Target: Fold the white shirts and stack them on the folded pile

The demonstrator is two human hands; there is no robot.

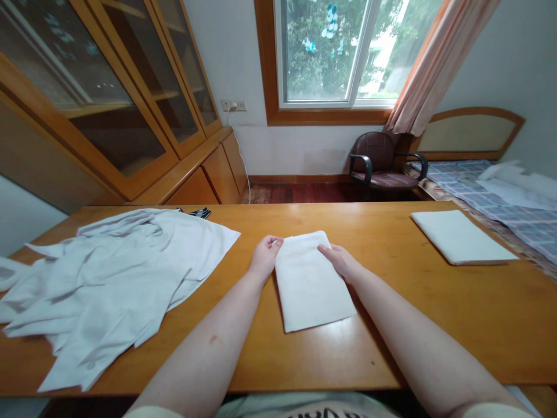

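Note:
A folded white cloth (310, 284) lies flat on the wooden table (391, 325) in front of me. My left hand (263, 256) pinches its upper left edge, fingers curled over the corner. On the upper right edge my right hand (340, 260) grips the cloth, thumb on top. Both forearms reach forward along either side of the cloth.
A heap of loose white garments (113, 278) covers the table's left part, with a small dark item (196, 212) behind it. A second folded white cloth (461, 237) lies at the far right. Beyond stand a glass-door cabinet (113, 98), a brown chair (383, 162) and a bed (500, 197).

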